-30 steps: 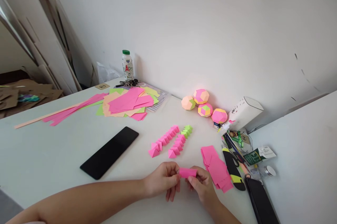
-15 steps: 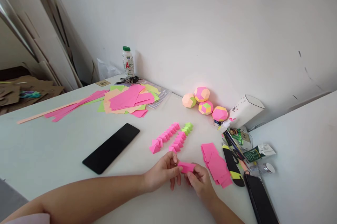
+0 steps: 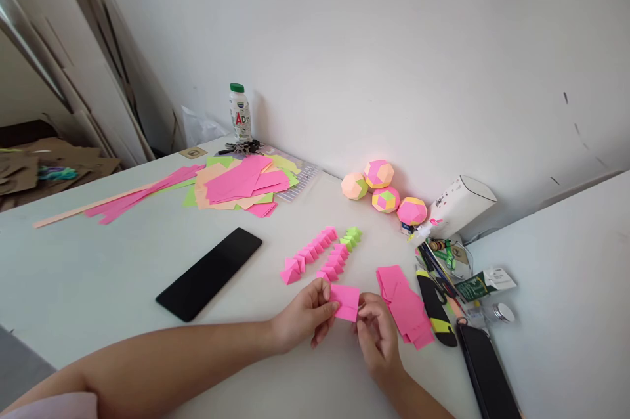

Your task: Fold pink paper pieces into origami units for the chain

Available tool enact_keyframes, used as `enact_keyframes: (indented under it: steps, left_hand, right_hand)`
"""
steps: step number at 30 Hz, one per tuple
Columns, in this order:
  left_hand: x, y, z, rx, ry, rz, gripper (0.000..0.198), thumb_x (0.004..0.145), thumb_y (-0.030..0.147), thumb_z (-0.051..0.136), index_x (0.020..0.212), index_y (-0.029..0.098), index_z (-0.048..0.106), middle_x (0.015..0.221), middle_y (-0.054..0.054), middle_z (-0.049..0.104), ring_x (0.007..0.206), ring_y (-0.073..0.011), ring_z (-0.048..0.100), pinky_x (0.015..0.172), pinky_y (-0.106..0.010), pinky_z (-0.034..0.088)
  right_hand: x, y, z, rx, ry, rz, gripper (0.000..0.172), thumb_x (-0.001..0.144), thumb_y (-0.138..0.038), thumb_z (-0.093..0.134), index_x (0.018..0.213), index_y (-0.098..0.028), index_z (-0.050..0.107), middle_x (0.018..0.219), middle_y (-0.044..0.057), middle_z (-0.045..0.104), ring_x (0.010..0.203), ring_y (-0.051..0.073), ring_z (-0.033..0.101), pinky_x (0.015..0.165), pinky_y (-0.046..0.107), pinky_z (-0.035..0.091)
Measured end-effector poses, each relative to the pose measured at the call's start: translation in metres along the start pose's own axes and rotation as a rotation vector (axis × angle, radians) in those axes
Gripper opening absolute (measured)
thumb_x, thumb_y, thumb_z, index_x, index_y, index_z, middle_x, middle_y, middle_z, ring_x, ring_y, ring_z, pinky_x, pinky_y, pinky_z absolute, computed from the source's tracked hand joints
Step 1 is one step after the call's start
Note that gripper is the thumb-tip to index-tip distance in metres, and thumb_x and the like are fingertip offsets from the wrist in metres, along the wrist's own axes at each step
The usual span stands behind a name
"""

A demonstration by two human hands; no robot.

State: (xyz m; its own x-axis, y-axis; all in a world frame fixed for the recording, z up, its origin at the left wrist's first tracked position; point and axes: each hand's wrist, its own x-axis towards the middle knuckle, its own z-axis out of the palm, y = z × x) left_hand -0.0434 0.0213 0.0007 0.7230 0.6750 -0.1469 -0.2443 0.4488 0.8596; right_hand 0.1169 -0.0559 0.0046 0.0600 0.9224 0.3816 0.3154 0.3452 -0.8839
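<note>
"Two hands meet over the desk point(image 3: 123, 274). What is between them?"

"One small pink square point(image 3: 345, 301), held up just left of the pink stack point(image 3: 406, 307). The left hand point(image 3: 305, 317) pinches its left edge, thumb on top, probably so that the face lies flat and in plain sight."

"And the right hand point(image 3: 378, 333)?"

"Loosely curled, left of the pink stack, with its fingertips by the square's right edge. Whether they touch it, I can't tell. I'd guess it is there to steady that side."

"Why is the pink stack so near that hand?"

"Easy reach, I suppose. Its slips match the square in colour, and lying unevenly overlapped they should be simple to lift singly."

"What about the folded rows point(image 3: 315, 249)?"

"They run left of the pink stack and farther back, each piece close against the next, with green ones at the far end of one row. Lining them up likely saves room and makes counting easy."

"The paper balls point(image 3: 378, 174)?"

"Well beyond the pink stack, clustered, presumably to be clear of the elbows. The cutter point(image 3: 443, 326) lies just right of it, handy yet apart from the folding space."
</note>
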Motion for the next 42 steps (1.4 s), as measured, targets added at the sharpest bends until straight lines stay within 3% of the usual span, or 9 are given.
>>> enact_keyframes:
  steps: [3, 6, 10, 17, 22, 26, 31, 33, 42]
  left_hand:
    - [-0.001, 0.004, -0.001, 0.050, -0.060, -0.010, 0.034, 0.080, 0.045, 0.060, 0.081, 0.022, 0.035, 0.042, 0.012, 0.047, 0.027, -0.0049, 0.039, 0.027, -0.013, 0.028]
    - [-0.002, 0.007, -0.001, 0.107, -0.119, -0.031, 0.033, 0.081, 0.048, 0.057, 0.091, 0.019, 0.042, 0.045, 0.011, 0.046, 0.028, -0.0049, 0.039, 0.028, -0.014, 0.030]
    - [-0.005, 0.009, -0.001, 0.229, -0.201, -0.024, 0.038, 0.083, 0.052, 0.053, 0.093, 0.016, 0.049, 0.043, 0.010, 0.045, 0.031, -0.0052, 0.040, 0.031, -0.015, 0.030]
    - [-0.008, 0.005, -0.003, 0.339, -0.147, -0.089, 0.038, 0.078, 0.052, 0.059, 0.083, 0.015, 0.052, 0.053, 0.009, 0.043, 0.035, -0.0023, 0.033, 0.032, -0.015, 0.030]
    - [-0.007, -0.001, 0.000, 0.196, -0.101, -0.004, 0.039, 0.075, 0.048, 0.065, 0.077, 0.019, 0.039, 0.060, 0.007, 0.048, 0.041, -0.0044, 0.042, 0.038, -0.018, 0.037]
    - [-0.009, -0.002, 0.003, 0.064, -0.068, 0.088, 0.040, 0.075, 0.041, 0.068, 0.076, 0.020, 0.034, 0.079, 0.003, 0.052, 0.056, -0.0069, 0.050, 0.047, -0.020, 0.042]
    - [-0.012, -0.005, -0.002, 0.206, -0.189, 0.226, 0.017, 0.085, 0.029, 0.058, 0.095, 0.018, 0.050, 0.088, -0.001, 0.052, 0.082, -0.0125, 0.053, 0.074, -0.029, 0.045]
    - [-0.012, -0.007, -0.005, 0.285, -0.215, 0.265, 0.018, 0.087, 0.028, 0.055, 0.103, 0.019, 0.054, 0.095, -0.004, 0.051, 0.089, -0.0150, 0.053, 0.079, -0.032, 0.045]
    - [-0.007, -0.008, -0.008, 0.250, -0.168, 0.221, 0.030, 0.084, 0.034, 0.058, 0.111, 0.022, 0.060, 0.092, -0.003, 0.046, 0.089, -0.0183, 0.054, 0.079, -0.035, 0.047]
  right_hand:
    - [0.000, 0.004, 0.001, -0.110, -0.022, -0.088, 0.030, 0.084, -0.012, 0.049, 0.110, -0.024, 0.055, 0.115, 0.012, 0.050, 0.096, 0.024, 0.055, 0.066, 0.031, 0.049]
    - [0.003, 0.007, 0.000, -0.134, -0.032, -0.055, 0.025, 0.085, -0.017, 0.051, 0.107, -0.023, 0.059, 0.119, 0.013, 0.049, 0.108, 0.027, 0.050, 0.070, 0.031, 0.051]
    - [0.007, 0.006, -0.002, -0.085, -0.021, 0.066, 0.013, 0.087, -0.022, 0.052, 0.081, -0.020, 0.063, 0.109, 0.011, 0.055, 0.099, 0.024, 0.055, 0.070, 0.029, 0.049]
    - [0.010, -0.008, -0.002, 0.027, -0.155, 0.144, 0.016, 0.084, -0.021, 0.049, 0.071, -0.017, 0.059, 0.067, 0.001, 0.052, 0.059, 0.014, 0.047, 0.052, 0.024, 0.038]
    - [0.012, -0.008, -0.003, 0.080, -0.230, 0.159, 0.015, 0.079, -0.019, 0.049, 0.066, -0.017, 0.055, 0.064, 0.000, 0.049, 0.056, 0.013, 0.043, 0.051, 0.025, 0.035]
    - [0.014, -0.009, -0.003, 0.135, -0.311, 0.169, 0.018, 0.079, -0.020, 0.049, 0.062, -0.017, 0.051, 0.061, -0.001, 0.046, 0.055, 0.013, 0.043, 0.052, 0.025, 0.035]
    - [0.014, -0.008, -0.004, 0.098, -0.318, 0.163, 0.021, 0.080, -0.025, 0.050, 0.060, -0.018, 0.048, 0.059, -0.002, 0.041, 0.054, 0.012, 0.038, 0.050, 0.025, 0.031]
    - [0.013, -0.006, -0.004, 0.081, -0.307, 0.155, 0.022, 0.082, -0.026, 0.050, 0.061, -0.018, 0.050, 0.060, -0.002, 0.042, 0.054, 0.013, 0.039, 0.051, 0.025, 0.032]
    - [0.013, -0.003, -0.002, 0.019, -0.221, 0.162, 0.020, 0.085, -0.028, 0.055, 0.071, -0.017, 0.064, 0.065, 0.002, 0.055, 0.060, 0.015, 0.050, 0.057, 0.027, 0.040]
